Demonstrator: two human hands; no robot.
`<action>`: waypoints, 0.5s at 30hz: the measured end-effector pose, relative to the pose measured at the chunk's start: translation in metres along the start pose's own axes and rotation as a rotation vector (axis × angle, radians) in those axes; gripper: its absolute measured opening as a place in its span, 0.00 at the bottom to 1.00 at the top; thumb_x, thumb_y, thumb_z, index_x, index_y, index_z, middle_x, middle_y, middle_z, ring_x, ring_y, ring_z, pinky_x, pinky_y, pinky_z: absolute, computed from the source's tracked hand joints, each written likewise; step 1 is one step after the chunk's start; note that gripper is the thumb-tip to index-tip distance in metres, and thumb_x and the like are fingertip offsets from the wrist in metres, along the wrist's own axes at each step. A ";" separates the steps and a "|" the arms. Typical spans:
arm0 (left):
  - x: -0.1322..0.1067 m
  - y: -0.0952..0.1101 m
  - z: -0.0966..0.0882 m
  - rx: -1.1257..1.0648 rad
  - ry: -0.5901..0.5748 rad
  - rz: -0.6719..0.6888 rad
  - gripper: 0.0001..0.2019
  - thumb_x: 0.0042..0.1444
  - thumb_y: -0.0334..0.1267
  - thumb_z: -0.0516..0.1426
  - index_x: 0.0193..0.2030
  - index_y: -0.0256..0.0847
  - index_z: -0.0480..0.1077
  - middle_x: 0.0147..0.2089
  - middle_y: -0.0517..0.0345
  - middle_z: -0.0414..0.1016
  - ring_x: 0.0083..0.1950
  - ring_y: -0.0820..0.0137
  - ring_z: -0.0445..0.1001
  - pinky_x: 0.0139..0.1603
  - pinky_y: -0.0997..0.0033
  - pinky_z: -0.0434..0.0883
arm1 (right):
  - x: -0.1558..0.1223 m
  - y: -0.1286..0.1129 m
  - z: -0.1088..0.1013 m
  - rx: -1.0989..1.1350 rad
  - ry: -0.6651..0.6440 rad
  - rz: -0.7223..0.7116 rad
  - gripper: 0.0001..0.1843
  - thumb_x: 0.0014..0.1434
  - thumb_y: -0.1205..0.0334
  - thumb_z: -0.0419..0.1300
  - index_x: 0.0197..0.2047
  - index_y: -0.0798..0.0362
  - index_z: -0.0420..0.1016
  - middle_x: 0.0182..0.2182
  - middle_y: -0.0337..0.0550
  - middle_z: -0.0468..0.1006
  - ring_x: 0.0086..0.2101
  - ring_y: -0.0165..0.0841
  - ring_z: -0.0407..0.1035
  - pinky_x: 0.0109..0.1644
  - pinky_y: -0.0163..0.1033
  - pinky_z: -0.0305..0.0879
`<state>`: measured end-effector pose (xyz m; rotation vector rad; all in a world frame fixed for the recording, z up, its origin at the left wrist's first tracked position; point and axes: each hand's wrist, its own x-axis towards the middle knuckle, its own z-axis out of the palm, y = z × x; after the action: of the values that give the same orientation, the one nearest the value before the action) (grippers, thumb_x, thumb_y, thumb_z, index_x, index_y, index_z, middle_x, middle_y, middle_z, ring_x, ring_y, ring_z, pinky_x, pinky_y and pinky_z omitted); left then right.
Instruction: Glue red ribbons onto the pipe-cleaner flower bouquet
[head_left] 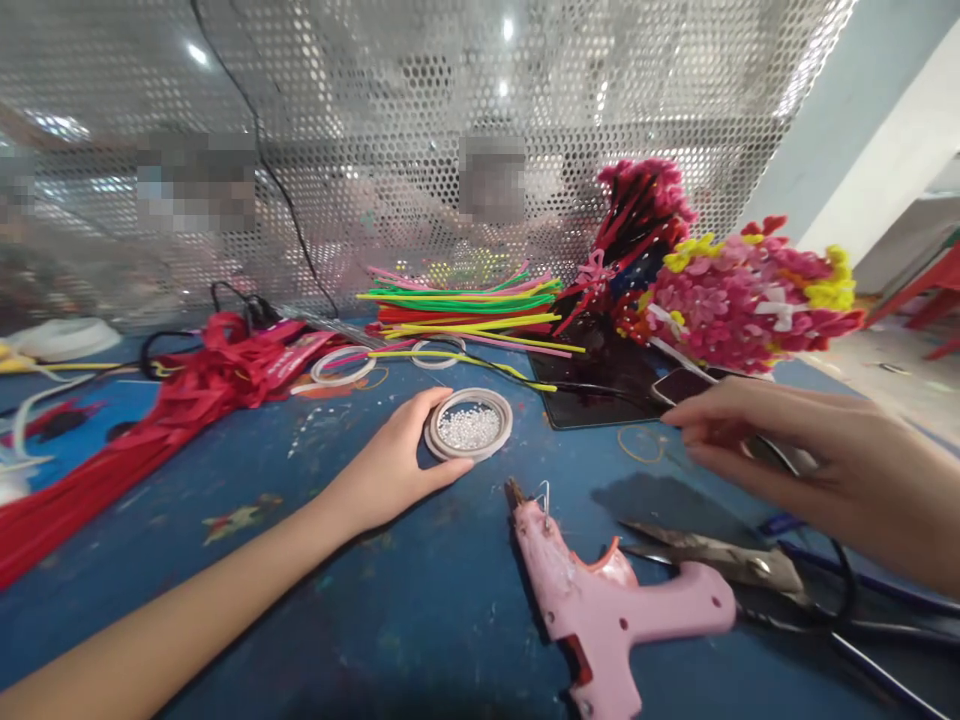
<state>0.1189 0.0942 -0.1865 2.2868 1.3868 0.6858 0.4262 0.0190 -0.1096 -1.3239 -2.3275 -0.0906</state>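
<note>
My left hand (pixel 394 462) curls round the left side of a small round white dish (pixel 469 424) filled with tiny clear beads, thumb and fingers on its rim. My right hand (pixel 787 455) hovers over the blue table (pixel 420 600) at the right with its fingers held together, pointing left. Whether anything is pinched between its fingertips I cannot make out. A pink glue gun (pixel 611 600) lies in front of me between the two hands. Metal pliers (pixel 720 560) lie just below my right hand.
Coloured pipe cleaners (pixel 469 305) are stacked behind the dish. A bunch of pink and yellow pipe-cleaner flowers (pixel 739 295) leans at the back right over a black tray (pixel 600 385). Red ribbon strips (pixel 150 410) spread at the left. A perforated metal screen (pixel 450 130) closes the back.
</note>
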 end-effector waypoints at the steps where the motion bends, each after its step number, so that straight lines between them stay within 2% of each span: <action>1: 0.000 0.000 0.000 0.005 0.002 0.007 0.33 0.48 0.49 0.56 0.58 0.43 0.50 0.61 0.50 0.57 0.61 0.61 0.58 0.60 0.58 0.57 | -0.007 0.002 -0.006 -0.021 0.005 0.006 0.10 0.58 0.53 0.51 0.41 0.45 0.69 0.30 0.38 0.75 0.24 0.28 0.67 0.22 0.32 0.60; 3: 0.000 0.001 0.001 0.022 0.013 0.017 0.31 0.49 0.48 0.55 0.58 0.42 0.50 0.60 0.49 0.58 0.61 0.61 0.58 0.60 0.57 0.57 | -0.016 0.007 -0.015 -0.035 -0.003 0.032 0.12 0.58 0.53 0.50 0.41 0.45 0.69 0.31 0.39 0.76 0.24 0.28 0.68 0.22 0.32 0.60; 5: 0.001 0.002 0.002 0.037 0.022 0.013 0.30 0.50 0.47 0.54 0.58 0.41 0.50 0.60 0.47 0.58 0.60 0.60 0.58 0.60 0.55 0.58 | -0.014 0.008 -0.018 -0.009 -0.070 0.058 0.12 0.58 0.53 0.50 0.40 0.47 0.71 0.28 0.39 0.75 0.23 0.27 0.67 0.21 0.31 0.60; 8: 0.002 0.003 0.003 0.051 0.026 0.017 0.30 0.50 0.46 0.54 0.58 0.41 0.51 0.59 0.46 0.59 0.59 0.58 0.60 0.59 0.54 0.59 | 0.013 -0.002 -0.016 0.076 -0.233 0.048 0.10 0.57 0.57 0.53 0.38 0.49 0.73 0.26 0.37 0.75 0.23 0.25 0.66 0.23 0.31 0.61; 12: 0.000 0.003 0.005 0.063 0.041 0.056 0.30 0.50 0.46 0.54 0.58 0.40 0.50 0.59 0.45 0.59 0.59 0.58 0.60 0.59 0.53 0.58 | 0.058 -0.020 -0.021 0.179 -0.178 -0.068 0.10 0.55 0.61 0.54 0.39 0.54 0.73 0.29 0.38 0.75 0.28 0.25 0.68 0.29 0.30 0.63; 14: -0.001 0.002 0.005 0.080 0.053 0.069 0.30 0.51 0.47 0.53 0.58 0.39 0.49 0.60 0.44 0.58 0.60 0.58 0.59 0.59 0.54 0.58 | 0.060 -0.023 -0.033 0.224 -0.184 -0.103 0.11 0.55 0.59 0.55 0.38 0.55 0.73 0.30 0.38 0.74 0.28 0.24 0.67 0.30 0.30 0.62; 15: -0.002 0.001 0.005 0.092 0.059 0.080 0.30 0.51 0.47 0.53 0.59 0.38 0.49 0.60 0.44 0.58 0.60 0.59 0.58 0.60 0.55 0.57 | 0.055 -0.022 -0.039 0.256 -0.236 -0.106 0.12 0.54 0.57 0.56 0.37 0.54 0.73 0.29 0.37 0.74 0.27 0.24 0.66 0.29 0.29 0.61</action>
<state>0.1219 0.0913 -0.1904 2.4229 1.3868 0.7336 0.3984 0.0402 -0.0482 -1.1351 -2.5020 0.3369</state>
